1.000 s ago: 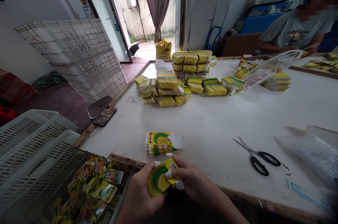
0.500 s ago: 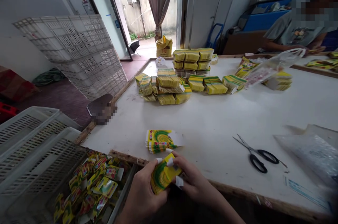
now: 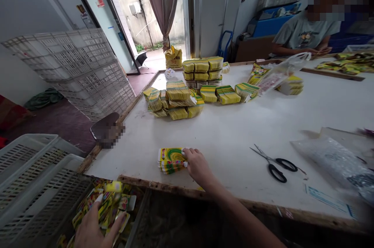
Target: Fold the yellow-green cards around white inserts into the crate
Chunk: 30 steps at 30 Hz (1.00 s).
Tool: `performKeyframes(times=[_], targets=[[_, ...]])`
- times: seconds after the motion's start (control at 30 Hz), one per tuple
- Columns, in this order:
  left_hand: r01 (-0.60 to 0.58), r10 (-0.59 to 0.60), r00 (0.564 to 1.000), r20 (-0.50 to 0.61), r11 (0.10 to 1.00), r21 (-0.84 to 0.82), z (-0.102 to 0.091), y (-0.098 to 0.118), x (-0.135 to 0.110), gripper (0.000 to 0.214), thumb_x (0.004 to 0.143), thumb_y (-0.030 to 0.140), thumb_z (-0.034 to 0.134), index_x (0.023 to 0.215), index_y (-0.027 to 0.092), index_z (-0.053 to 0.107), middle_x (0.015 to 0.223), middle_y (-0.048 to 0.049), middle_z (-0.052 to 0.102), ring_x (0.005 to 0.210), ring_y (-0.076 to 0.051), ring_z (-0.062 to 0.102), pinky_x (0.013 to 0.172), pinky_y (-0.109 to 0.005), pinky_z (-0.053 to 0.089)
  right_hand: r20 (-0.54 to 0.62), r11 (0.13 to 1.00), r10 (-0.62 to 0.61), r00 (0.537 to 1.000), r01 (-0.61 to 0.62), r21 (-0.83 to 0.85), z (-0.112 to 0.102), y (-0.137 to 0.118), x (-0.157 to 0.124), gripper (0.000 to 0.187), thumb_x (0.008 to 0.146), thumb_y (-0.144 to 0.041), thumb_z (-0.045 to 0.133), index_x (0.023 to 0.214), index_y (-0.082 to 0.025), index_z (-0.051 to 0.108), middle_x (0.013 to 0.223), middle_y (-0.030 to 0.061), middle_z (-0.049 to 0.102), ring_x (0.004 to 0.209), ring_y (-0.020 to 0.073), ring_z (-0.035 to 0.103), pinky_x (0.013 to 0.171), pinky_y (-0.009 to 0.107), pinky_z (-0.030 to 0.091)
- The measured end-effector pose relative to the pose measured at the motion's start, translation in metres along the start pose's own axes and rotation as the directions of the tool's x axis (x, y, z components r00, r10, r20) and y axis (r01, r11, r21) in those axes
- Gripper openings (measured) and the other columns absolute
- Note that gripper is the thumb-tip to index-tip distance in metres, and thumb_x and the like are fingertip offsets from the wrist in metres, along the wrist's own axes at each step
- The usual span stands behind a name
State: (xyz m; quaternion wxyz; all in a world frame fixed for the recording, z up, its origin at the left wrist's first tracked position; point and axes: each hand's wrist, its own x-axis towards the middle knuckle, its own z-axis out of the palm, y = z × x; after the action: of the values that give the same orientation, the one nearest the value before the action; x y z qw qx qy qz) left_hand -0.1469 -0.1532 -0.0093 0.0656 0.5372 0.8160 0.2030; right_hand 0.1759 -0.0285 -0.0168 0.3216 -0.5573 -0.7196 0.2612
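A: ok so the hands split up? Both were on one yellow packet at the table's edge half a second ago.
B: yep. The left hand [image 3: 93,224] let go and went down over the packet pile [image 3: 125,202], fingers spread now. There's a blurry yellow packet [image 3: 113,187] just past its fingertips, can't tell if it's the same one.
A: and the right hand [image 3: 198,167]?
B: reached forward, fingertips now on the right end of the card stack [image 3: 170,158]. View's swung slightly right too.

smooth paper cards [image 3: 171,155], rough wooden edging [image 3: 146,183], glossy plastic film [image 3: 329,156]
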Motion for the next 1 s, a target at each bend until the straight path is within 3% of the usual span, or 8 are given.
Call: performKeyframes(times=[0.1,0.3,0.4,0.5,0.63,0.8,0.9,1.0], targets=[[0.013,0.010,0.994,0.107,0.977,-0.211,0.011,0.013,-0.010,0.065,0.075,0.061,0.054,0.121,0.015,0.055,0.124,-0.0147,0.062,0.116,-0.036,0.058,0.096,-0.048,0.049,-0.011,1.000,-0.005,1.000,0.005,-0.019,0.006,0.001,0.002,0.037,0.071,0.002,0.055,0.102,-0.016,0.057,0.102,0.0125,0.064,0.097,0.0272,0.054,0.089,0.041,0.042],[-0.064,0.316,0.898,0.307,0.783,-0.619,0.051,0.099,-0.038,0.047,0.079,0.045,0.063,0.118,0.019,0.057,0.118,-0.0096,0.068,0.106,-0.025,0.065,0.094,-0.038,0.052,-0.038,0.996,-0.029,0.999,0.032,0.088,0.005,-0.001,-0.009,0.047,0.068,0.001,0.050,0.110,-0.020,0.043,0.089,0.0026,0.058,0.080,0.0179,0.058,0.074,0.030,0.048],[-0.069,0.364,0.893,0.266,0.693,-0.717,0.058,0.132,-0.050,0.043,0.082,0.037,0.063,0.120,0.018,0.053,0.117,-0.0096,0.066,0.107,-0.021,0.063,0.095,-0.035,0.051,-0.032,0.985,-0.024,0.999,0.029,0.173,0.002,0.001,-0.021,0.044,0.073,-0.006,0.050,0.114,-0.021,0.038,0.081,-0.0012,0.054,0.068,0.0151,0.056,0.065,0.026,0.049],[-0.145,0.395,0.895,0.209,0.698,-0.701,0.056,0.142,-0.053,0.032,0.084,0.034,0.061,0.112,0.019,0.057,0.109,-0.0072,0.068,0.101,-0.018,0.064,0.090,-0.031,0.052,-0.037,0.964,0.012,0.999,-0.001,0.267,0.000,0.007,-0.029,0.039,0.076,-0.013,0.051,0.113,-0.021,0.041,0.081,-0.0005,0.053,0.067,0.0161,0.057,0.064,0.029,0.049],[-0.232,0.348,0.921,0.172,0.849,-0.475,0.043,0.112,-0.039,0.022,0.088,0.040,0.052,0.095,0.021,0.062,0.092,-0.0029,0.070,0.089,-0.016,0.065,0.081,-0.027,0.053,-0.018,0.939,0.051,0.999,-0.042,0.341,0.004,0.020,-0.032,0.035,0.078,-0.021,0.053,0.111,-0.020,0.043,0.082,0.0021,0.056,0.069,0.0187,0.059,0.064,0.033,0.051],[-0.091,0.113,0.986,0.126,0.982,-0.166,0.032,0.018,0.004,0.023,0.090,0.036,0.046,0.097,0.019,0.060,0.096,-0.0082,0.069,0.092,-0.022,0.065,0.086,-0.037,0.050,-0.100,0.943,0.075,0.992,-0.038,0.332,0.018,0.034,-0.033,0.033,0.080,-0.023,0.054,0.111,-0.019,0.046,0.091,0.0077,0.061,0.078,0.0225,0.063,0.076,0.042,0.053],[-0.032,0.025,0.984,0.174,0.999,0.038,0.050,-0.034,0.027,0.028,0.084,0.023,0.051,0.110,0.014,0.058,0.109,-0.0158,0.066,0.105,-0.030,0.061,0.091,-0.045,0.047,-0.106,0.933,0.044,0.993,-0.003,0.359,0.024,0.036,-0.031,0.030,0.082,-0.022,0.053,0.112,-0.020,0.049,0.100,0.0104,0.063,0.086,0.0237,0.065,0.081,0.044,0.054],[-0.078,0.034,0.965,0.259,0.983,0.164,0.086,-0.063,0.036,0.051,0.076,0.009,0.060,0.126,0.012,0.051,0.133,-0.0182,0.054,0.125,-0.031,0.050,0.101,-0.046,0.041,-0.087,0.922,-0.014,0.996,0.046,0.383,0.027,0.036,-0.029,0.033,0.084,-0.021,0.052,0.117,-0.021,0.049,0.110,0.0121,0.062,0.094,0.0239,0.065,0.086,0.044,0.055]])
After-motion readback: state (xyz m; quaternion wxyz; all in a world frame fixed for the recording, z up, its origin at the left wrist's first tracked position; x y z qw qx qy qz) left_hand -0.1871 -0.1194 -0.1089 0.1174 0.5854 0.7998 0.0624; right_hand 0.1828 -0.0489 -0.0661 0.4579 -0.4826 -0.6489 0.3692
